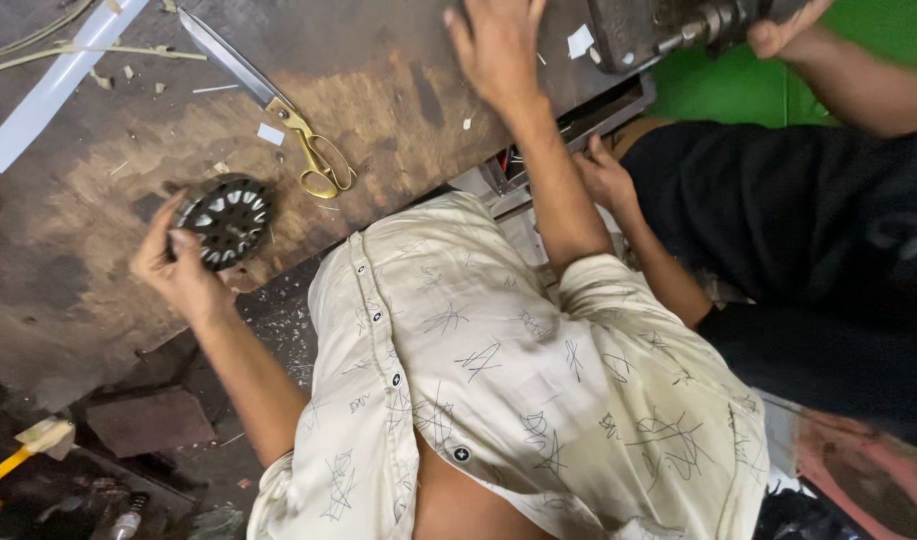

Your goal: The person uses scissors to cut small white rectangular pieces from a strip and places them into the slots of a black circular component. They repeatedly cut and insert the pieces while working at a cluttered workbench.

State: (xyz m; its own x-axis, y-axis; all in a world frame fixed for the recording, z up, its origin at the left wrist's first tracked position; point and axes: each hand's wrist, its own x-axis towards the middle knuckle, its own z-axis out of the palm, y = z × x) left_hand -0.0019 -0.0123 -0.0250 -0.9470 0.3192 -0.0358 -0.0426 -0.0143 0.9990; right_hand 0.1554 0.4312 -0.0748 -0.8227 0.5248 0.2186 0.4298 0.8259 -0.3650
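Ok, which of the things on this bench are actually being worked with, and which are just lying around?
In hand:
round slotted metal core, gripped by left hand
right hand, flat on worn workbench

Lying about:
brass-handled scissors
white strip
paper scraps

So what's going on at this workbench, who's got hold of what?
The person wearing the camera leans over a worn wooden bench. Their left hand grips a round, dark, slotted metal disc at the bench edge, and their right hand lies flat on the bench top further in. A pair of scissors with gold handles lies between the two hands. Beside them a second person in black has one hand on a grey machine and the other at the bench's edge.
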